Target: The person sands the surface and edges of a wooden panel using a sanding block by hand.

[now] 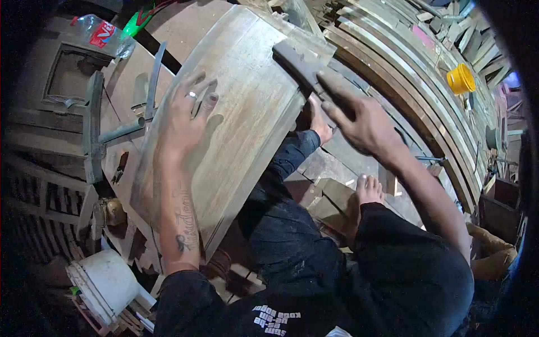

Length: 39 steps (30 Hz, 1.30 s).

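Note:
A pale, worn wooden panel lies at a slant in front of me, with whitish dust towards its far end. My left hand, a ring on one finger, is over the panel's left side with its fingers apart and nothing in them. Its shadow falls on the wood beside it. At the panel's right edge, my right hand grips the near end of a long dark block. That block rests on the panel's upper right part. The underside of the block is hidden.
Long stacked boards curve along the right, with a yellow container beyond them. A plastic bottle lies at upper left. A white bucket stands at lower left. A bare foot is below my right hand.

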Each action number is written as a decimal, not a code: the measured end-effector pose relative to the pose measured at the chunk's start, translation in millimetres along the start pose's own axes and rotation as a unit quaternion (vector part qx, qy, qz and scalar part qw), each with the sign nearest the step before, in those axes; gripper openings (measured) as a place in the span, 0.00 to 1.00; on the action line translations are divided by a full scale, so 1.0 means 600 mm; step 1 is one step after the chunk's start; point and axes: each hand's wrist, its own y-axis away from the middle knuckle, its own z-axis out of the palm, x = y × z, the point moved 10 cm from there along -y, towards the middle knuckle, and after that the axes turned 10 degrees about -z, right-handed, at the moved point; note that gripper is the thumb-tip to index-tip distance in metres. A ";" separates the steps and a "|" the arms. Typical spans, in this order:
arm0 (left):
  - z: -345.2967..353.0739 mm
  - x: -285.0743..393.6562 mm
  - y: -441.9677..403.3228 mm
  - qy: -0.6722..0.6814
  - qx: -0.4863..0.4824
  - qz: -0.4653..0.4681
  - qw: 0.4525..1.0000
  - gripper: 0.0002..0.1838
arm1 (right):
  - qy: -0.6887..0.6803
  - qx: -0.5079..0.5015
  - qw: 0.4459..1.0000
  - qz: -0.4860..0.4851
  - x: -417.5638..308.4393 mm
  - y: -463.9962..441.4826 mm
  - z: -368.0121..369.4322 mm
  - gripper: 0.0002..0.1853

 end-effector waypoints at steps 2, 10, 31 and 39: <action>-0.002 0.004 -0.002 -0.012 0.004 -0.007 1.000 0.18 | -0.006 -0.110 0.994 -0.024 -0.046 0.034 0.043 0.28; -0.009 0.005 0.003 -0.018 0.007 0.001 1.000 0.19 | 0.063 -0.025 0.998 -0.006 0.021 0.016 -0.012 0.33; -0.002 -0.010 0.001 0.077 -0.010 -0.033 0.996 0.20 | 0.023 -0.135 0.988 -0.076 -0.081 0.016 0.055 0.33; 0.002 -0.019 0.004 0.029 -0.012 -0.036 0.999 0.19 | 0.089 -0.121 0.973 -0.175 -0.087 0.019 0.072 0.40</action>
